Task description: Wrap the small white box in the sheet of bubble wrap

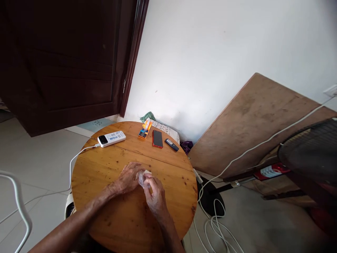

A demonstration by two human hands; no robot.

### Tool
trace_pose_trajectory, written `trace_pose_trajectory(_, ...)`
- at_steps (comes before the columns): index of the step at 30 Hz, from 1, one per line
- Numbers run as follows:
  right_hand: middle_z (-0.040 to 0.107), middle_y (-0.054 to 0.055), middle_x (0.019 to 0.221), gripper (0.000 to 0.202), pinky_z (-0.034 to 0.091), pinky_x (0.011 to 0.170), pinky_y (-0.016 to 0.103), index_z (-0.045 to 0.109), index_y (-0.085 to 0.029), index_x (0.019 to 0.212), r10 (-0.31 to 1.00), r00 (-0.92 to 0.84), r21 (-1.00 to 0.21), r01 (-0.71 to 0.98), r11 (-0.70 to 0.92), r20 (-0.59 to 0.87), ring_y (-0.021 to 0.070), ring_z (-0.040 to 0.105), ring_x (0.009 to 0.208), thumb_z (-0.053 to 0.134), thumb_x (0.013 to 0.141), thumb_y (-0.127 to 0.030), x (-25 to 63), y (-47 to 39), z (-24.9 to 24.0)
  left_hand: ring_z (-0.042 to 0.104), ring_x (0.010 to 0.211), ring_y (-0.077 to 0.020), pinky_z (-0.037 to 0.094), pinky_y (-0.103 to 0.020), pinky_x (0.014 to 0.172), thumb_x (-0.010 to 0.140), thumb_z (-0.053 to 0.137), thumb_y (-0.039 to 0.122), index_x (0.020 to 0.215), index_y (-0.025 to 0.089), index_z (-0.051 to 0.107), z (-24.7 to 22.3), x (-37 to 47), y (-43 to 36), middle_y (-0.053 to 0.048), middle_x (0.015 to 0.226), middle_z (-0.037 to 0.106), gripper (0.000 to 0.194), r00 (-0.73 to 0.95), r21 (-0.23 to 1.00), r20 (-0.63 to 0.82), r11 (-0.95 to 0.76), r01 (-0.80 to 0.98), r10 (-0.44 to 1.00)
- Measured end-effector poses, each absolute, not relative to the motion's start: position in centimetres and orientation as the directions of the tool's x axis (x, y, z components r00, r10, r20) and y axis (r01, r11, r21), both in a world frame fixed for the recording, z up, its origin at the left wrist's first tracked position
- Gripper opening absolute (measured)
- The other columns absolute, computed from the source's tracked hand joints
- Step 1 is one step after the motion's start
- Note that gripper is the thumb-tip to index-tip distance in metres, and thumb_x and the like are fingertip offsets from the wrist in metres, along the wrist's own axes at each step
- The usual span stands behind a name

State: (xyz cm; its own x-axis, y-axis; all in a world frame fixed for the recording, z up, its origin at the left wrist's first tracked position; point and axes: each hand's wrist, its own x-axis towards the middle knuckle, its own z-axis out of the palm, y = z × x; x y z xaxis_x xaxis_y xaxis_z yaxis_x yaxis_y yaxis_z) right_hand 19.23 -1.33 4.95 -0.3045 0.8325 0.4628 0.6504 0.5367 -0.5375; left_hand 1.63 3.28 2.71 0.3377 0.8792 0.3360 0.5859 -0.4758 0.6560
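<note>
Wrapper (142, 177) pinched between fingers of both hands, left hand (128, 179) and right hand (155, 194) equally near, low over surface (105, 168).

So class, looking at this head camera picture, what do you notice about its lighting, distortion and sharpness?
Head view: soft daylight, no harsh glare on the round table; wide-lens distortion tilts the door and the leaning board; the fan at the right edge is dark and blurred; the small pale thing between left hand and right hand is too small to identify.
</note>
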Motion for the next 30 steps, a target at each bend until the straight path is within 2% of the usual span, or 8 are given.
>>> trace_pose_trajectory(5, 0.066, 0.007, 0.119, 0.023, 0.045, 0.091, 0.038, 0.057, -0.024, 0.089, 0.791, -0.354, -0.412, 0.706, 0.576, 0.499, 0.0230, 0.060, 0.109, 0.044, 0.084, -0.005, 19.3, -1.4, 3.7, 0.043, 0.137, -0.0313, 0.040, -0.051, 0.109, 0.070, 0.064, 0.010, 0.138, 0.028, 0.050, 2.5, -0.5, 2.7, -0.012, 0.150, 0.044, 0.072, 0.508, 0.613, 0.287, -0.563, 0.554, 0.812)
trace_pose_trajectory(9, 0.066, 0.008, 0.120, 0.026, 0.044, 0.091, 0.039, 0.058, -0.023, 0.092, 0.751, -0.365, -0.355, 0.711, 0.607, 0.550, 0.0236, 0.059, 0.111, 0.044, 0.083, -0.004, 19.2, -1.0, 3.0, 0.043, 0.137, -0.0305, 0.040, -0.049, 0.110, 0.072, 0.065, 0.013, 0.127, 0.022, 0.057, 1.9, 0.4, 3.3, -0.015, 0.150, 0.042, 0.057, 0.455, 0.645, 0.334, -0.552, 0.528, 0.826)
trace_pose_trajectory(12, 0.066, 0.008, 0.118, 0.025, 0.044, 0.091, 0.038, 0.059, -0.022, 0.091, 0.744, -0.355, -0.365, 0.701, 0.612, 0.566, 0.0230, 0.059, 0.110, 0.044, 0.083, -0.004, 19.1, -0.7, 3.0, 0.055, 0.124, -0.0271, 0.046, -0.041, 0.104, 0.074, 0.065, 0.017, 0.120, 0.018, 0.060, 1.6, 1.6, 3.8, -0.014, 0.133, 0.058, 0.046, 0.419, 0.731, 0.385, -0.549, 0.405, 0.822)
trace_pose_trajectory(15, 0.067, 0.007, 0.115, 0.021, 0.044, 0.091, 0.036, 0.059, -0.022, 0.086, 0.763, -0.312, -0.440, 0.669, 0.600, 0.567, 0.0221, 0.060, 0.108, 0.044, 0.086, -0.007, 19.0, -0.1, 3.5, 0.062, 0.105, -0.0242, 0.051, -0.033, 0.090, 0.072, 0.066, 0.021, 0.113, 0.016, 0.063, 1.9, 2.3, 4.2, -0.009, 0.114, 0.066, 0.041, 0.341, 0.837, 0.345, -0.451, 0.310, 0.875)
trace_pose_trajectory(18, 0.069, 0.006, 0.099, 0.013, 0.045, 0.084, 0.032, 0.058, -0.022, 0.084, 0.830, -0.211, -0.589, 0.615, 0.524, 0.517, 0.0210, 0.063, 0.095, 0.047, 0.088, -0.015, 19.1, 1.4, 4.2, 0.062, 0.081, -0.0180, 0.050, -0.026, 0.069, 0.067, 0.069, 0.026, 0.101, 0.015, 0.067, 2.8, 2.6, 4.7, -0.005, 0.094, 0.067, 0.035, 0.289, 0.922, 0.130, -0.223, 0.317, 0.949)
trace_pose_trajectory(23, 0.059, -0.003, 0.069, 0.003, 0.041, 0.058, 0.024, 0.057, -0.021, 0.081, 0.973, -0.161, -0.883, 0.415, 0.220, 0.167, 0.0145, 0.054, 0.062, 0.055, 0.081, -0.024, 20.0, 4.2, 5.2, 0.054, 0.064, -0.0147, 0.037, -0.023, 0.055, 0.076, 0.060, 0.041, 0.085, 0.015, 0.064, 3.8, 3.3, 6.3, 0.001, 0.070, 0.059, 0.028, 0.255, 0.900, -0.175, 0.049, 0.434, 0.951)
trace_pose_trajectory(26, 0.063, -0.003, 0.078, 0.018, 0.044, 0.062, 0.024, 0.059, -0.022, 0.093, 0.961, -0.274, -0.972, 0.214, 0.101, 0.040, 0.0144, 0.057, 0.069, 0.064, 0.076, -0.025, 20.5, 4.7, 5.2, 0.053, 0.062, -0.0147, 0.033, -0.024, 0.055, 0.077, 0.059, 0.039, 0.077, 0.016, 0.062, 3.8, 3.3, 6.7, 0.002, 0.066, 0.057, 0.023, 0.171, 0.815, -0.169, 0.040, 0.579, 0.971)
trace_pose_trajectory(30, 0.068, 0.001, 0.102, 0.043, 0.050, 0.078, 0.029, 0.058, -0.025, 0.111, 0.948, -0.312, -0.997, 0.033, 0.071, 0.057, 0.0189, 0.063, 0.089, 0.073, 0.071, -0.026, 20.6, 4.5, 4.6, 0.055, 0.069, -0.0172, 0.037, -0.027, 0.063, 0.082, 0.055, 0.041, 0.077, 0.017, 0.066, 3.6, 2.5, 6.4, -0.003, 0.073, 0.063, 0.026, 0.132, 0.744, -0.005, -0.084, 0.663, 0.991)
